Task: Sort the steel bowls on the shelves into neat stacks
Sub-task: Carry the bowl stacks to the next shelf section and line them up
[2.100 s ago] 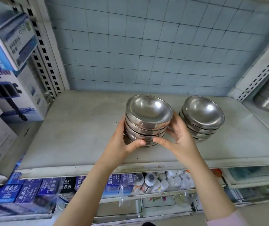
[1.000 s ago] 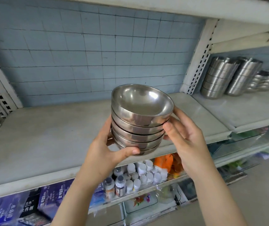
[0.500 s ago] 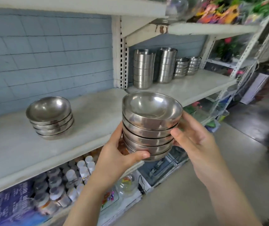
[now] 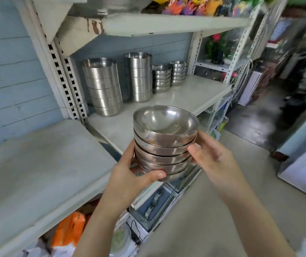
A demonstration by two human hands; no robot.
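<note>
No text, label or number is legible anywhere in view.

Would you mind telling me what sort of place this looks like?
Probably a small household-goods shop: slotted metal shelving, stacks of steel bowls and steel containers on display, and colourful artificial flowers above.

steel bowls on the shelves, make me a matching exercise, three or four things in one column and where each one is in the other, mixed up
Things:
1. stack of round bowls
2. widest stack of straight-sided bowls
3. orange bag
4. colourful artificial flowers

Places:
A. on the top shelf
B. below the left shelf
C. held between the left hand and right hand
D. at the left end of the right shelf

Pairs: 1-C, 2-D, 3-B, 4-A
</note>
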